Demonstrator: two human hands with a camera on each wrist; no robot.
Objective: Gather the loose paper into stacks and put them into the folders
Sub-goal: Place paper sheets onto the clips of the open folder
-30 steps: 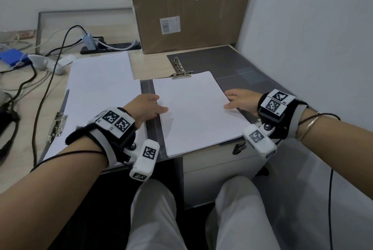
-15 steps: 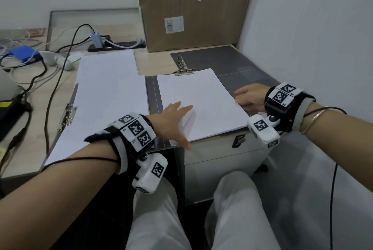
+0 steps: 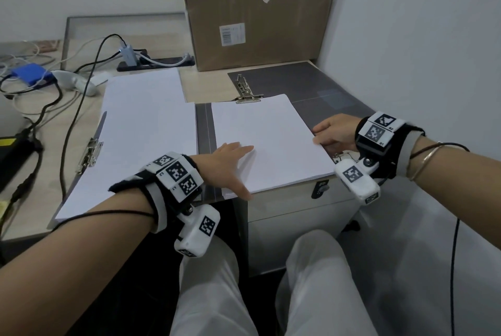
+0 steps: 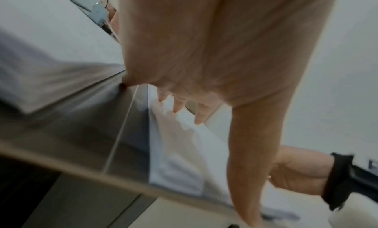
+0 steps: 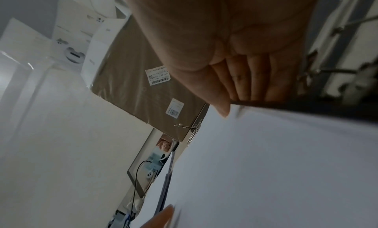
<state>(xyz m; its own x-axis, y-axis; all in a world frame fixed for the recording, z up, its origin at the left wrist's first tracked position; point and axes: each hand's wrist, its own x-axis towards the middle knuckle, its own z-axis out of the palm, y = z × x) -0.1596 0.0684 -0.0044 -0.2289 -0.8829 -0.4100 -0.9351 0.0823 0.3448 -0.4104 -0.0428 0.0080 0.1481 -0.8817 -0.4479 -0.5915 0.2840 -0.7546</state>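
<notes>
The left hand (image 3: pixel 226 166) has slid from the paper stack's (image 3: pixel 271 143) left edge onto its top, fingers spread flat, while the right hand (image 3: pixel 334 132) pinches the right edge, squaring it in the folder (image 3: pixel 204 145).

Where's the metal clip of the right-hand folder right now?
Head view, centre: the metal clip lies at the far edge of the right paper stack, just in front of the cardboard box.

— What moved?
— The left hand (image 3: pixel 227 164). A second ago it lay curled at the left edge of the right paper stack (image 3: pixel 271 145); now it lies flat on the sheet's near left part, fingers spread, thumb at the near edge.
— The right hand (image 3: pixel 334 132)?
— Barely shifted.
</notes>
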